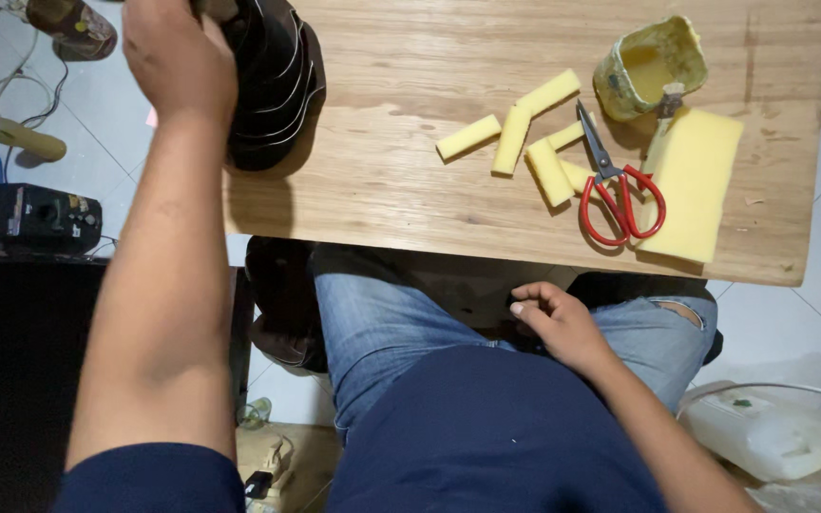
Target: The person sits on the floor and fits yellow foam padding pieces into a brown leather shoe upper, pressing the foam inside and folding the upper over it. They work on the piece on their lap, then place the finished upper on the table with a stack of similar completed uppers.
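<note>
My left hand point(178, 52) is closed on a black shoe-like object point(273, 81) at the wooden table's point(401, 190) far left corner. My right hand point(558, 318) rests loosely curled on my lap in blue jeans, below the table's near edge, holding nothing. Several yellow foam strips point(510, 138) lie on the table's middle right. Red-handled scissors point(610, 185) lie beside them, partly on a yellow foam sheet point(696, 185). A glue-stained tin point(653, 66) with a brush stands behind the sheet.
A black box-shaped device point(30, 218) and a yellowish tool point(21, 138) with cables sit on the tiled floor at left. A white plastic jug point(762, 432) lies on the floor at right. Another dark shoe point(277, 304) is under the table.
</note>
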### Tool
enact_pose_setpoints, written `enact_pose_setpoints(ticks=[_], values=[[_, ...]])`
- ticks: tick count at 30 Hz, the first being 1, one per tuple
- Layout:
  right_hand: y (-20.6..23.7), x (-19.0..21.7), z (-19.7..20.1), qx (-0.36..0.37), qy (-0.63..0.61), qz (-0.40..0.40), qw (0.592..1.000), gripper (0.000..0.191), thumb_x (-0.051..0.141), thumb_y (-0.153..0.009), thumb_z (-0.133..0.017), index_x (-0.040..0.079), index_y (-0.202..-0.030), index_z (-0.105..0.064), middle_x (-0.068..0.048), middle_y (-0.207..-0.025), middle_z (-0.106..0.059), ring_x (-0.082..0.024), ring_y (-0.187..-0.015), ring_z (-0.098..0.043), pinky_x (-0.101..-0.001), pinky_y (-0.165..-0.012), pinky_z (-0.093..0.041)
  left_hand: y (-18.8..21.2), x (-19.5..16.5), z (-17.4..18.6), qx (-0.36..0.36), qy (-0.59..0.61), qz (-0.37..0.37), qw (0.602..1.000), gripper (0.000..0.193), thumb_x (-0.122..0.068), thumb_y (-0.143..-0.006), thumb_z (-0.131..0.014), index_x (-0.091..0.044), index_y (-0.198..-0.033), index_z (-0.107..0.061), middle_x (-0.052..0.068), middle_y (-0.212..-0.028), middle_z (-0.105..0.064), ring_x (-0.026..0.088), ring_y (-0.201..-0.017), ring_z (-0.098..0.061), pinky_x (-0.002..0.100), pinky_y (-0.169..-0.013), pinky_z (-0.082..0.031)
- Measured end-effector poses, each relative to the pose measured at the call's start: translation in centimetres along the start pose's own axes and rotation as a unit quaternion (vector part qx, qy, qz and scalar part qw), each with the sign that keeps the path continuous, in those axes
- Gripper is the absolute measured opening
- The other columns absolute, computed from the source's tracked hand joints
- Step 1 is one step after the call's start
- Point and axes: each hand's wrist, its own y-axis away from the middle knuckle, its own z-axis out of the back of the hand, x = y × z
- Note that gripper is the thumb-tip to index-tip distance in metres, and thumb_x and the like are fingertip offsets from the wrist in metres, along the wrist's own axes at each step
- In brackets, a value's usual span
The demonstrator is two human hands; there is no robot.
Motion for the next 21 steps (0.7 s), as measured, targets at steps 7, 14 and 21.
enact_pose_setpoints(ticks=[7, 14, 21], values=[[-0.2, 0.0, 0.3, -0.015, 0.024, 0.003, 1.0, 0.034, 0.019, -0.092, -0.068, 0.001, -0.121, -0.065, -0.004, -0.092, -0.072, -0.012, -0.079, -0.067, -0.0285, -0.074, -0.055, 1.8, 3.3, 0.2, 0.184, 0.0, 0.002, 0.983, 0.024, -0.021, -0.092, -0.068, -0.003, -0.109, -0.069, 0.018, -0.126, -0.062, 0.045, -0.117, -0.054, 0.056, -0.095, -0.042], [-0.2, 1.2, -0.2, -0.007, 0.042, -0.005, 0.999, 0.034, 0.02, -0.091, -0.067, 0.002, -0.121, -0.065, -0.004, -0.095, -0.073, -0.012, -0.079, -0.068, -0.0283, -0.074, -0.056, 3.7, 1.8, -0.7, 0.23, -0.17, -0.103, 0.953, 0.104, -0.08, -0.07, -0.086, 0.003, -0.129, -0.063, 0.017, -0.124, -0.063, 0.035, -0.122, -0.053, 0.055, -0.106, -0.028], [0.4, 1.3, -0.2, -0.004, 0.022, -0.007, 1.0, 0.034, 0.019, -0.093, -0.066, 0.0, -0.121, -0.064, -0.006, -0.095, -0.073, -0.013, -0.081, -0.069, -0.029, -0.076, -0.057, 4.5, 1.3, -1.6, 0.313, -0.106, 0.02, 0.944, 0.121, -0.067, -0.04, -0.097, -0.008, -0.139, -0.057, 0.015, -0.117, -0.067, 0.034, -0.114, -0.054, 0.049, -0.091, -0.032]])
